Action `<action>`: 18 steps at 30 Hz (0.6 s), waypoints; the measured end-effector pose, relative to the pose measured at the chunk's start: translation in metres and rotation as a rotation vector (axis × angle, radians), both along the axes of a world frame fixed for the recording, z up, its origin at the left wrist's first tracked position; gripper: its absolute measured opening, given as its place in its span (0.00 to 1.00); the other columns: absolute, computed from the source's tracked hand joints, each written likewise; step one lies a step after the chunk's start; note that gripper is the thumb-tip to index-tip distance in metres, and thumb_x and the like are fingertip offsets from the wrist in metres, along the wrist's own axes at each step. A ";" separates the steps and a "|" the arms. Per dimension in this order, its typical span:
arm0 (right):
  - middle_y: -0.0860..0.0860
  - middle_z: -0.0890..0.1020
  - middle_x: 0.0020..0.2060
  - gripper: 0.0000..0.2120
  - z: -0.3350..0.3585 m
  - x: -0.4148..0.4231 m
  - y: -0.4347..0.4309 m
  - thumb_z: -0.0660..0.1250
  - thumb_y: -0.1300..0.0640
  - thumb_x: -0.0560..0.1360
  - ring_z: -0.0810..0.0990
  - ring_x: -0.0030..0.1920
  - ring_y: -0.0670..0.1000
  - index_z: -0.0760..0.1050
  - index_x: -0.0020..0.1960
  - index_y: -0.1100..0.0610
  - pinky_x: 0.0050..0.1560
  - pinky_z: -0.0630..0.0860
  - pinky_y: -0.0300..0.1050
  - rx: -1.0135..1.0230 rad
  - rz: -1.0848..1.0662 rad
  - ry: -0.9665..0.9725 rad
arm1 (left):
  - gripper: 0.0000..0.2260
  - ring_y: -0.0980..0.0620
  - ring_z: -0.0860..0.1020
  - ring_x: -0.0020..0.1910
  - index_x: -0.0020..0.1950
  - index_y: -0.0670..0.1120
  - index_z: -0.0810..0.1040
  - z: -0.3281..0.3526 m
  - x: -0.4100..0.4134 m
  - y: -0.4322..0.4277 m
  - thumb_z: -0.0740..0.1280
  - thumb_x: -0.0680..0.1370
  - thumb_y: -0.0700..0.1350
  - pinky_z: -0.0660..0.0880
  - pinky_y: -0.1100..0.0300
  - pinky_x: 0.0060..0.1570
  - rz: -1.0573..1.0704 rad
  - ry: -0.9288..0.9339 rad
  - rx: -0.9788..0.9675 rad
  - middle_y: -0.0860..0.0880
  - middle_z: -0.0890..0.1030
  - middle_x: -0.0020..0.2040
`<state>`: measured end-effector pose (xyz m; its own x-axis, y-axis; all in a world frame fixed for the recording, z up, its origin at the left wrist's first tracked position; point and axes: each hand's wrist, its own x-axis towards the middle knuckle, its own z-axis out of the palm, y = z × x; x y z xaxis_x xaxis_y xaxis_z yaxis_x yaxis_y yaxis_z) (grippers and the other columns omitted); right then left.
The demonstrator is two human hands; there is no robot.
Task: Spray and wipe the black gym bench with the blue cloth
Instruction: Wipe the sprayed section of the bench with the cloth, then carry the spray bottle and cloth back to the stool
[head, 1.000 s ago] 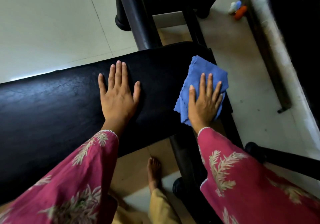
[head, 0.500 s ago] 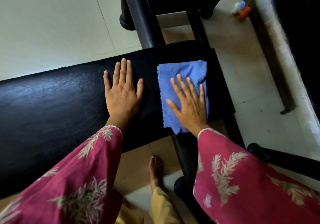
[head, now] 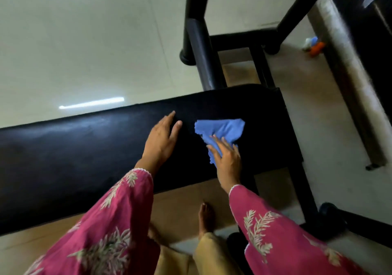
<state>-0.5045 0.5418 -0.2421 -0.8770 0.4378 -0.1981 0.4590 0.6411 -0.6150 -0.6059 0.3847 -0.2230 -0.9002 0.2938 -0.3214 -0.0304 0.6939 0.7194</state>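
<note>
Your right hand presses flat on the blue cloth near the worktop's end. Left hand open, empty, braced beside it. Unwiped length runs leftward past your left hand.

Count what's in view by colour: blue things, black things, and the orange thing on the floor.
Blue: 1, the cloth under the right hand.
Black: 1, the bench, with the left hand resting on it.
Orange: 1, a small object on the floor, too blurred to identify.
Total: 3
</note>
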 end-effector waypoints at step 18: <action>0.58 0.81 0.47 0.09 0.150 -0.090 -0.437 0.65 0.61 0.75 0.78 0.48 0.53 0.77 0.54 0.63 0.47 0.74 0.42 -0.905 0.207 -0.354 | 0.19 0.43 0.77 0.56 0.63 0.41 0.73 0.124 0.055 -0.502 0.70 0.74 0.44 0.71 0.54 0.57 1.249 -0.180 -0.007 0.41 0.80 0.57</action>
<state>-0.5947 0.1049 -0.0923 -0.7446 -0.1625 -0.6474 0.6430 0.0859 -0.7611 -0.5512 -0.1175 -0.0995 -0.5054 -0.7264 -0.4658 -0.7636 0.1251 0.6334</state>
